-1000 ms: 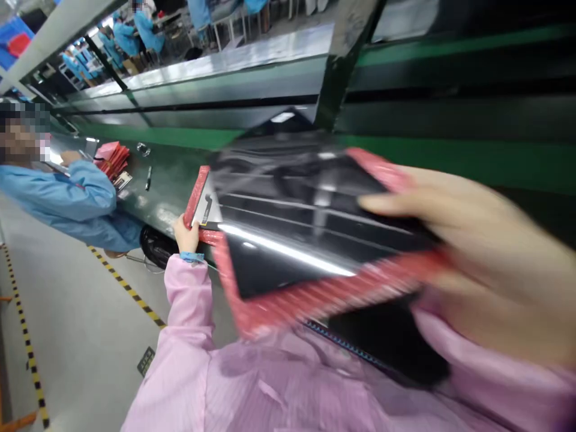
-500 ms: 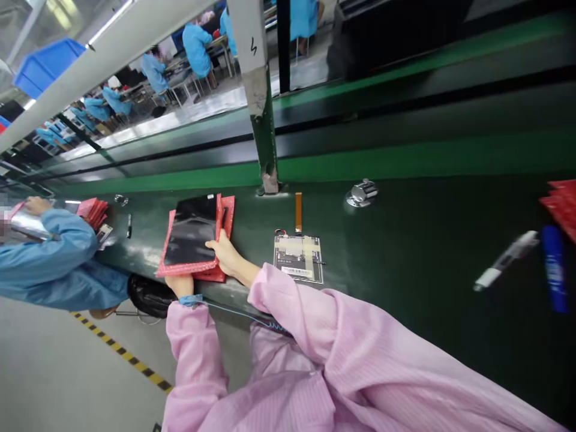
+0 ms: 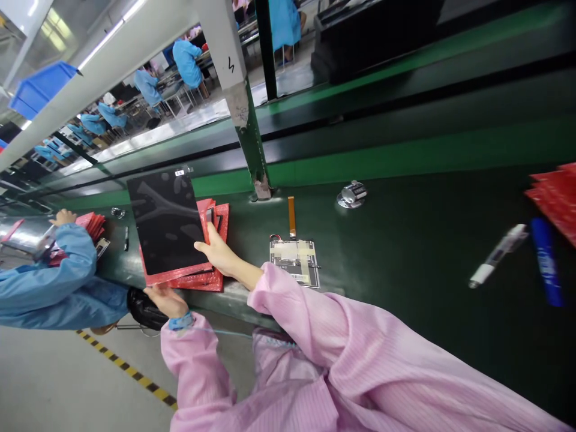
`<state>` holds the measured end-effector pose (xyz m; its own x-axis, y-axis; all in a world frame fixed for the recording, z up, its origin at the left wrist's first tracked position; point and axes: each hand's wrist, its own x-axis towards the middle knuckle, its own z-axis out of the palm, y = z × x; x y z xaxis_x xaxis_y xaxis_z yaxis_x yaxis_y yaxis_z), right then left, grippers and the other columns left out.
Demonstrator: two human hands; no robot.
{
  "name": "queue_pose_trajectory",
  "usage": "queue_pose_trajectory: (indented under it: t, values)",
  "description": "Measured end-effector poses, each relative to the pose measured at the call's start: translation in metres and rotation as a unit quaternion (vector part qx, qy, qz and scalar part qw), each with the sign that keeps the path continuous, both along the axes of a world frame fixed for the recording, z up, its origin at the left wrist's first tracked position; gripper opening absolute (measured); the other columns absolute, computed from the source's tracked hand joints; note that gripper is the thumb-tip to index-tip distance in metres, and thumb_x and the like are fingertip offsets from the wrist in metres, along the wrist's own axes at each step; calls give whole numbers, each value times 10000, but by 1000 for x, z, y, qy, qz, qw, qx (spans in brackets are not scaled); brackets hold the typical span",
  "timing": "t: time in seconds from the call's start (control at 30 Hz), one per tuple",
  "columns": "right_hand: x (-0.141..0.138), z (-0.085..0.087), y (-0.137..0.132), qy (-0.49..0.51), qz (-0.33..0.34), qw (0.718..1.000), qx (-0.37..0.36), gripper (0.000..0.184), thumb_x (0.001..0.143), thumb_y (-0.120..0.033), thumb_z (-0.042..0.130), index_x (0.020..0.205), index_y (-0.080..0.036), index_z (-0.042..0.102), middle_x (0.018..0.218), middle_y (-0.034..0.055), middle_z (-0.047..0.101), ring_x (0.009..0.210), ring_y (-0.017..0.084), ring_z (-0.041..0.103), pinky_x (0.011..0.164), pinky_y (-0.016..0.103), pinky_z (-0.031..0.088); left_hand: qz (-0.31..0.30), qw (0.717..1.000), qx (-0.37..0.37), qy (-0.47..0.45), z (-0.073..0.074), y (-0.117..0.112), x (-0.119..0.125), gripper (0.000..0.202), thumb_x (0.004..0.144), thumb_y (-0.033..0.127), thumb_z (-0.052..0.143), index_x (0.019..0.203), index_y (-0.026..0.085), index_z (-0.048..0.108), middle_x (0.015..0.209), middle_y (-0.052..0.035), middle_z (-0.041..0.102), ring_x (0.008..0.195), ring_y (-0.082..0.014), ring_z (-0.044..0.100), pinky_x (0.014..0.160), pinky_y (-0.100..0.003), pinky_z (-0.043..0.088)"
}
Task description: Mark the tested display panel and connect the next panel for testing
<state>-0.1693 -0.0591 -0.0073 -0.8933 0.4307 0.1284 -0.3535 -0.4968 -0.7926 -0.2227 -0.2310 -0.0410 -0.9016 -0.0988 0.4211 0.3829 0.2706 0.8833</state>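
A flat black display panel (image 3: 166, 225) is tilted up over a stack of red bubble-wrap bags (image 3: 218, 277). A small white label shows at its top corner. My right hand (image 3: 220, 252) grips the panel's right edge, thumb on the dark face and the other fingers out of sight behind. Just below the panel's lower edge, my left hand (image 3: 167, 300) is open with its fingers stretched out; I cannot tell whether the fingertips touch the red wrap. To the right lies a taped circuit-board module (image 3: 294, 261) with an orange ribbon cable (image 3: 291, 216).
A metal knob-like fitting (image 3: 352, 194) sits at the bench's back. A white pen (image 3: 497, 257), a blue marker (image 3: 546, 262) and red bags (image 3: 558, 198) lie right. A post (image 3: 247, 132) rises behind. A co-worker's blue sleeve (image 3: 74, 252) is at left.
The black panel has been raised and tilted up from the red bags by my right hand. My left hand has moved down and left from beneath the bags, fingers now spread.
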Motion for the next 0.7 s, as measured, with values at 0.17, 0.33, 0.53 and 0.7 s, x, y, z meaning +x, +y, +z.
queue_pose_trajectory:
  t: [0.17,0.33,0.53,0.7]
  values:
    - [10,-10,4,-28,48,998,-21,628,713,-291,699,1299,-221,484,1401,70,573,1348,232,505,1226,406,339,-173,969,151,-90,34,23,20,845,907,808,178,1386,239,579,1374,-121,662,1350,-306,575,1155,-496,454]
    - [14,-11,17,-70,70,995,-2,430,731,-311,692,1111,-203,521,1081,38,660,1038,221,629,1078,440,487,-141,973,141,-119,39,41,33,529,935,451,428,1365,187,585,1333,-145,692,1350,-281,594,1165,-454,472]
    - [49,28,55,-115,-43,986,110,634,745,-298,746,1299,-200,454,1270,112,541,1160,250,547,1115,485,424,-121,965,213,-92,43,49,88,473,913,377,486,1352,262,622,1344,-28,710,1381,-252,570,1172,-437,484]
    - [112,50,81,-128,-110,958,233,273,668,-306,809,736,-198,568,1097,91,555,1179,313,436,1149,528,321,-129,932,318,-114,43,74,142,403,917,339,603,1313,357,671,1419,85,657,1470,-208,464,1253,-365,378]
